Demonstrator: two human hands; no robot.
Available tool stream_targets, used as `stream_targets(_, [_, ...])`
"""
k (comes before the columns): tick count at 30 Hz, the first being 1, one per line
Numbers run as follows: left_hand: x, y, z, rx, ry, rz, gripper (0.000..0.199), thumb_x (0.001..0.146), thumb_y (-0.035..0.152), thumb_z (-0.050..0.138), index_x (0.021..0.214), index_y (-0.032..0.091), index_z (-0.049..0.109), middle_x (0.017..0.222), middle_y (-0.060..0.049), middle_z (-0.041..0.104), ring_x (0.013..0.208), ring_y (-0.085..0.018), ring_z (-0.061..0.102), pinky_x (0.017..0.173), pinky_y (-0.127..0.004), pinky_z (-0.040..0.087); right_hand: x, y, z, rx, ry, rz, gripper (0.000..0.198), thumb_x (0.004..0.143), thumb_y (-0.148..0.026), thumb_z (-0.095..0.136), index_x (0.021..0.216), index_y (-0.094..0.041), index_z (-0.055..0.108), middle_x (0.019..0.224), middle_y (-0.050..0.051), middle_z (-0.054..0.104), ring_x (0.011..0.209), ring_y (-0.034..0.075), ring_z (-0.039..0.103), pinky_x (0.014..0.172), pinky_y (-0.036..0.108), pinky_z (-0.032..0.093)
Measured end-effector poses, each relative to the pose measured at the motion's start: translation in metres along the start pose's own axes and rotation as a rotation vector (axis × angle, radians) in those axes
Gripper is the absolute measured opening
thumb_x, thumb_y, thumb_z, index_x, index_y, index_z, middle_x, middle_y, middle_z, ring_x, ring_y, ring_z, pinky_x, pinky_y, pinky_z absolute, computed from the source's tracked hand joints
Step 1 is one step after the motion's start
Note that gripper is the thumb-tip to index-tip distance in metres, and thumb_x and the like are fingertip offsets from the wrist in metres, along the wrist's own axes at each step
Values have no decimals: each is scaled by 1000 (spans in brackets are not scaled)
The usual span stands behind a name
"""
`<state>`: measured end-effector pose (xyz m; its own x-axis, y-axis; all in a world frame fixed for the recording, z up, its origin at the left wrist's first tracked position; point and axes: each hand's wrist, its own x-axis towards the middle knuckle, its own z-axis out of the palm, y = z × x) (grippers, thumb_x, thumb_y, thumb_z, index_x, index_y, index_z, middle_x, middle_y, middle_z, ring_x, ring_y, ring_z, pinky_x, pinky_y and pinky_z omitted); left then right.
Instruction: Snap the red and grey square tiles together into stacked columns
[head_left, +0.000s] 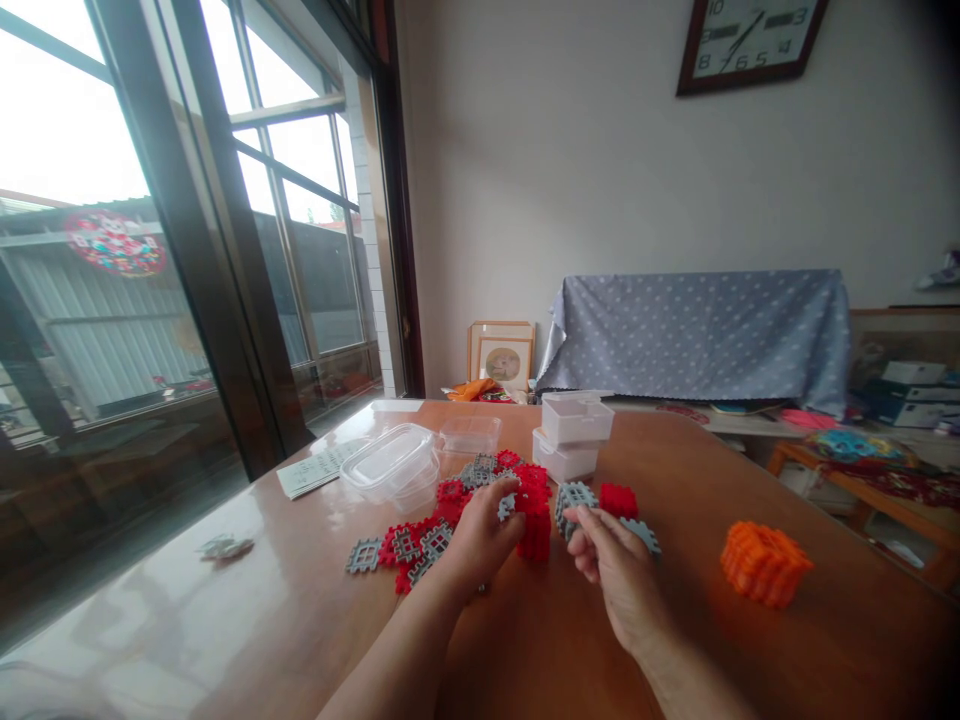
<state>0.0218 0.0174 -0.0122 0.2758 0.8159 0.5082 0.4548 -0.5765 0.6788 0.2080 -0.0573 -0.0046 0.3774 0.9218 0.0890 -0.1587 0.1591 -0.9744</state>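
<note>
My left hand is over the right side of a loose pile, thumb and forefinger curled around a grey notched square piece. Just beside its thumb rises a stack of red notched pieces. The pile mixes red pieces and grey lattice squares. My right hand is closed at a stack of grey lattice squares, thumb and forefinger pinched at its near side. Behind that hand lie a short red stack and a flat grey piece.
An orange stack stands at right on the wooden table. Clear lidded containers and two stacked white boxes are behind the pile. A notepad and a small crumpled item lie at left.
</note>
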Motion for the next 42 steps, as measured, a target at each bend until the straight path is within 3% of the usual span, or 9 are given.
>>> stream_targets(20, [-2, -6, 3, 47, -13, -10, 52, 84, 28, 70, 135, 21, 63, 128, -12, 71, 120, -30, 65, 105, -47, 52, -3, -8, 2, -13, 14, -13, 52, 72, -68, 76, 84, -18, 75, 59, 2, 66, 48, 14, 54, 43, 26, 35])
stream_targets(25, [3, -13, -8, 37, 69, -21, 48, 87, 25, 64, 135, 24, 62, 135, -10, 68, 127, -29, 62, 109, -47, 49, -2, -5, 0, -15, 13, -11, 51, 73, -68, 76, 86, -18, 76, 59, 2, 66, 48, 14, 54, 44, 26, 35])
stream_targets(30, [9, -36, -27, 137, 214, -159, 36, 90, 16, 52, 124, 21, 63, 122, -10, 73, 114, -25, 67, 100, -43, 52, -1, -1, -1, -2, 12, 7, 47, 75, -64, 76, 88, -19, 77, 60, 1, 65, 48, 14, 53, 45, 27, 35])
stream_targets(35, [6, -46, -26, 405, 47, -225, 39, 82, 13, 57, 119, 22, 65, 123, -12, 71, 119, -30, 63, 100, -44, 48, -2, 1, -1, -15, -8, 17, 45, 76, -63, 76, 87, -19, 77, 62, 1, 64, 51, 14, 52, 47, 26, 36])
stream_targets(39, [2, -45, -18, 533, -51, -265, 55, 75, 12, 60, 130, 20, 61, 138, -18, 63, 131, -39, 54, 107, -53, 41, -1, 5, -2, -42, -12, 39, 45, 80, -63, 73, 92, -20, 76, 66, 0, 63, 55, 12, 50, 50, 24, 35])
stream_targets(42, [2, -44, -17, 579, -86, -300, 55, 77, 14, 59, 131, 21, 60, 136, -19, 65, 129, -42, 54, 106, -59, 38, 0, 7, -2, -46, -13, 55, 47, 80, -65, 72, 93, -20, 76, 67, 0, 62, 55, 13, 50, 50, 25, 35])
